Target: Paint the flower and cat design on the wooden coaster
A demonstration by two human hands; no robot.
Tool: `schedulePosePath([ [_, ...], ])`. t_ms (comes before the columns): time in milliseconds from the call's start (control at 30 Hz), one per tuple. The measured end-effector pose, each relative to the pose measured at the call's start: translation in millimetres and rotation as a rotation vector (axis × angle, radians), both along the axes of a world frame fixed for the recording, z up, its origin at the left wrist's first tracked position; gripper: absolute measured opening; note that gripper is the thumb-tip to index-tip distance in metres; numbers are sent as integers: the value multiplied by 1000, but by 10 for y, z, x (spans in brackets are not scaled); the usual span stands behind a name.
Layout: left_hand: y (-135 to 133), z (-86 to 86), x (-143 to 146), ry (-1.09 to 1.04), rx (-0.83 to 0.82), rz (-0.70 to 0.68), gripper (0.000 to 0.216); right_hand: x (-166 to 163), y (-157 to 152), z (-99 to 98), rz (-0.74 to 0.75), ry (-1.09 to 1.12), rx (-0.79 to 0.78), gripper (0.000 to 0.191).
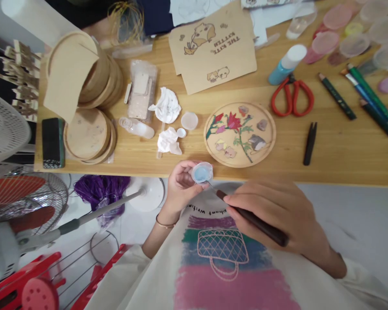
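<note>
Cup of pale blue material is being held at the near edge of the worktop, right in the middle of the action; it is being gripped by the fingers of the left hand, the thumb being set along the near side, the mouth being tipped up into view; meanwhile a slim tool is being pinched pen-fashion in the fingers of the right hand, which is being shown slightly blurred.

And it is all being decided at the rim! From the right fingers, the cup is being offered to the left and a little forward, with the left hand being placed far nearer to it; the tool's long axis is being slanted across the body, the dark butt being aimed back to the right, the metal tip being pointed forward and left at the cup's near right rim; whether contact is being made there cannot be told.

Just beyond, on the worktop, a round wooden board with painted flowers is being displayed, ahead and to the right of the cup; farther right, red scissors and black tweezers are being seen.
</note>
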State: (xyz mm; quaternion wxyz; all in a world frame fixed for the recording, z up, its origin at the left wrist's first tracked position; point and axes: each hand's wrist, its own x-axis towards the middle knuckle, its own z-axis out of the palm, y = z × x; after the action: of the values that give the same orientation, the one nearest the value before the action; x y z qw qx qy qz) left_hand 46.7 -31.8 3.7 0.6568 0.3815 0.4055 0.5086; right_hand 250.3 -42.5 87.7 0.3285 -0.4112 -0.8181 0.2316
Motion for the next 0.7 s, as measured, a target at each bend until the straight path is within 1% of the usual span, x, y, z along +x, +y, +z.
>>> schedulePosePath([
  [100, 0, 9, 7, -19, 0, -9, 42, -13, -6, -16, 1, -55, 74, 7],
  [200, 1, -4, 10, -19, 10, -19, 42, -17, -27, -31, -27, -86, 98, 7],
  [300, 3, -34, 4, 10, 28, -11, 43, -19, -40, -31, 25, -67, 118, 12],
  [400, 2, -45, -8, 33, 28, -15, 43, -50, -25, -25, 50, -89, 183, 6],
  [467, -5, -30, -16, 39, 25, -19, 43, -93, -8, -23, 17, -122, 209, 8],
  [600, -21, 27, -37, 84, -16, -38, 41, -207, 17, -12, -68, -151, 209, 20],
  [700, -17, 36, -61, 116, -55, -60, 41, -279, 33, 19, -81, -149, 206, 21],
])
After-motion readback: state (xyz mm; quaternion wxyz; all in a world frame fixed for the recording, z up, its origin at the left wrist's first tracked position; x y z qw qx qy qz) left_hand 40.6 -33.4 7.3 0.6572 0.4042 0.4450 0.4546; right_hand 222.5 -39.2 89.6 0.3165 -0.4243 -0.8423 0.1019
